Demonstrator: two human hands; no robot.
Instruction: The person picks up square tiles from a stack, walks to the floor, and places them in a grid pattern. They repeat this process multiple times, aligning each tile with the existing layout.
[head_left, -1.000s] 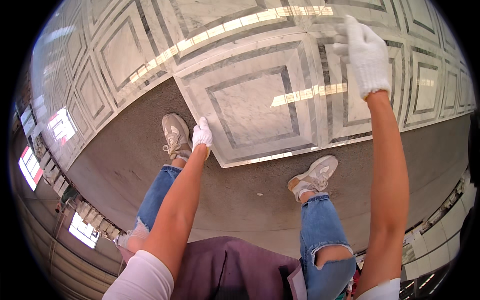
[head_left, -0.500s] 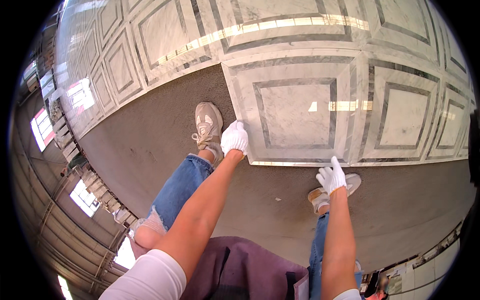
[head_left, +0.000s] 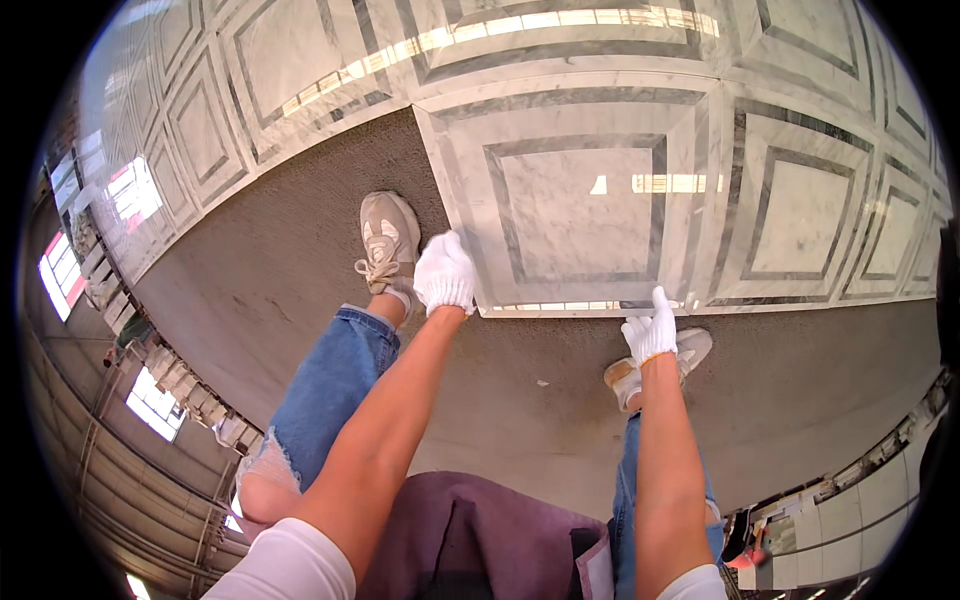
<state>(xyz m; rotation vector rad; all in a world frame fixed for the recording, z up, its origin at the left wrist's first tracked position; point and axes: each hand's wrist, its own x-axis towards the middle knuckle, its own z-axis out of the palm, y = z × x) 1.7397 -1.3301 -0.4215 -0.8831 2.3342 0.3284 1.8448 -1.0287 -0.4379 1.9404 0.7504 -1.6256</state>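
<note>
"Left of our marble panel, what remains?"
"Bare floor. Left hand at panel's edge: fingers curled, grip unclear to us."
"Rightward?"
"Right hand, near edge: thumb extended, hold unclear. Neighbouring panels adjoin; ours seems placed."

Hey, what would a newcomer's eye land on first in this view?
Probably the large marble tile in the middle, its grey bands nested like picture frames. Then the white-gloved hands: the left hand at the tile's left edge, the right hand at its near edge. Left of the tile, a beige shoe stands on grey ground.
</note>
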